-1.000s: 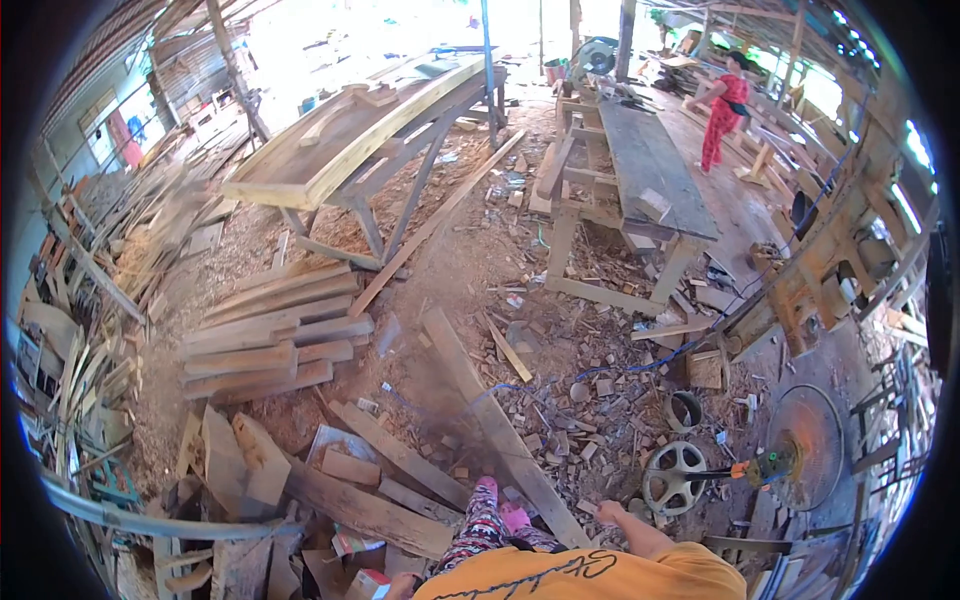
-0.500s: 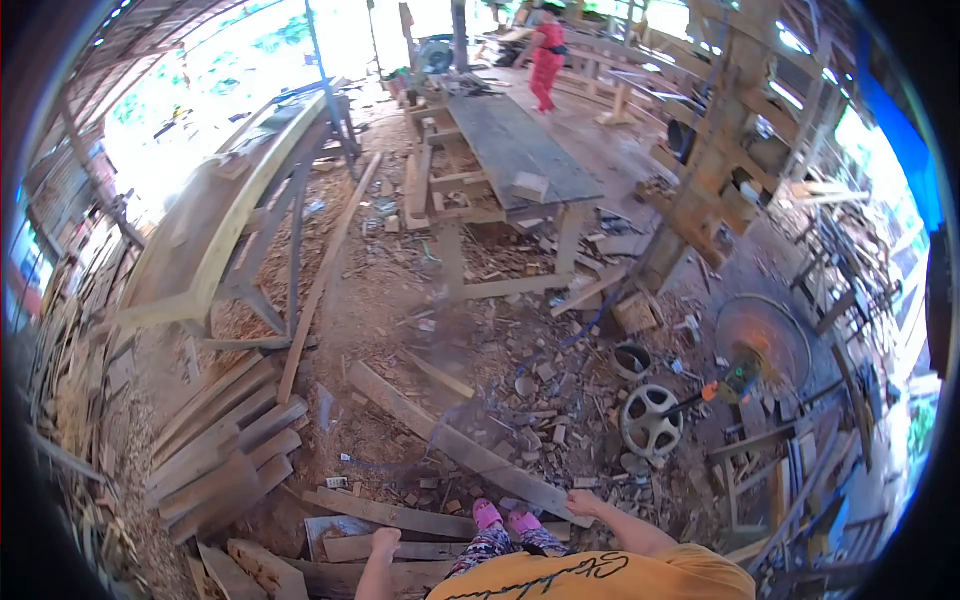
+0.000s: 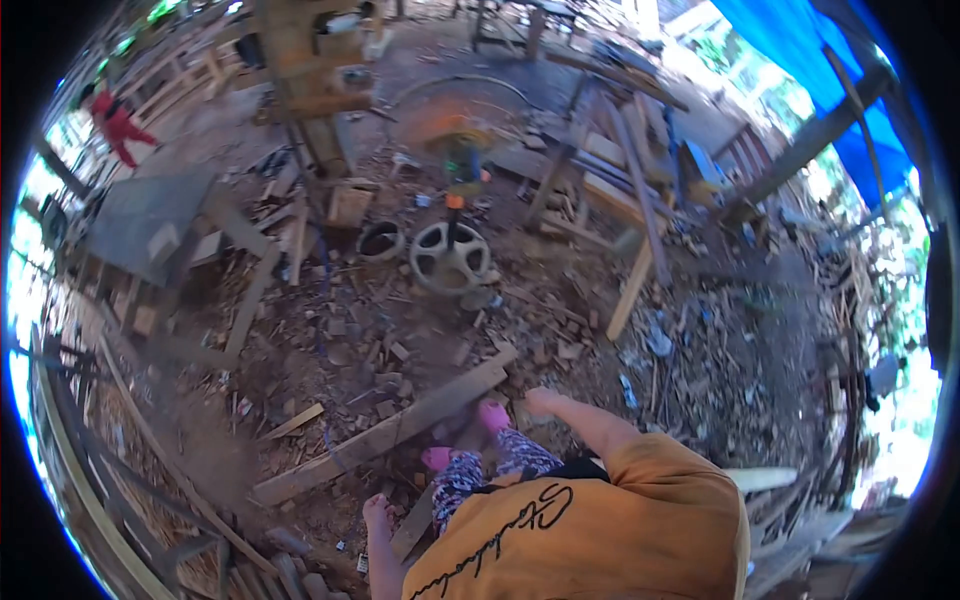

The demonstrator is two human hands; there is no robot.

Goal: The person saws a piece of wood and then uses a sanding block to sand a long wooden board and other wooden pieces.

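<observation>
My left hand hangs low at the bottom, its fingers curled, with no object visible in them. Farther right, my right hand is held out above the debris-strewn ground, also loosely closed, and nothing shows in it. A long curved wooden plank lies on the ground in front of my pink shoes, between and beyond the two hands. Its notched right end is near my right hand, but they look apart.
Ahead stands a fan on a round spoked base, beside a black bucket. A wooden table is at left, a person in red behind it. Wood scraps cover the ground; leaning boards stand at right.
The view has turned right, bringing the fan to the centre and moving the table and the person in red to the left. My feet are now apart, and my right hand is higher in view.
</observation>
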